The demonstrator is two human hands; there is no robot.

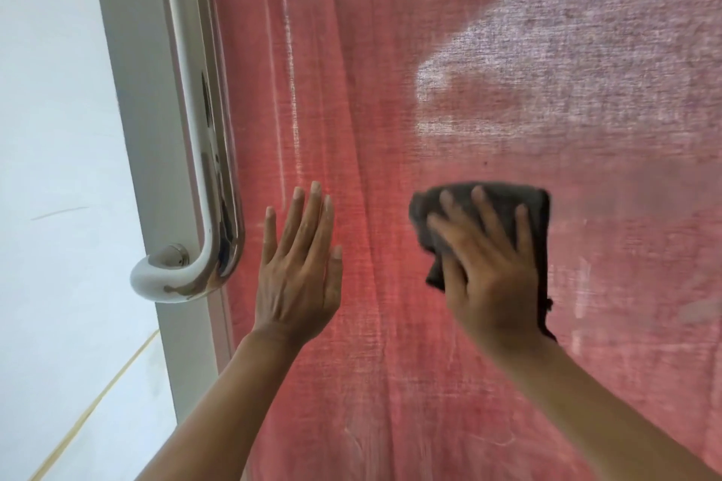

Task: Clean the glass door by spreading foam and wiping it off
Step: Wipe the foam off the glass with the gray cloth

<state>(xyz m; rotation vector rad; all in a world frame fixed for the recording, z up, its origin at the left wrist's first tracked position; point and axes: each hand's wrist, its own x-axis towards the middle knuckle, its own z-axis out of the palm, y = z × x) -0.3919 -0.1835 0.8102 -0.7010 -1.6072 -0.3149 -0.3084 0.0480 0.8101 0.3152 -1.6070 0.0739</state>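
The wiping step looks to be in hand: the right hand (488,266) has its fingers spread flat over a dark cloth (500,203), pressing it against the glass (390,109). The hand is blurred, so it is probably sweeping. Whether the thumb pinches the cloth's lower fold I cannot tell; the fingers that show lie nearly straight.

From the cloth, at about 12 to 1 o'clock, a pale hazy patch of foam (527,51) covers the upper pane. At about 10 o'clock thin white streaks (289,90) run down the glass. Faint smears also show near 4 o'clock. A red curtain (371,383) hangs behind the pane.

The left hand (301,266), at the cloth's 9 o'clock, is fully open, fingers straight and together, and appears to rest flat on the glass, holding nothing. At its 10 o'clock stands the steel handle (203,168), on the door's frame (129,90).

The next move seems to call for carrying the cloth up toward 12 o'clock into the haze, with steady pressure and overlapping passes, then across to the streaks beside the handle.
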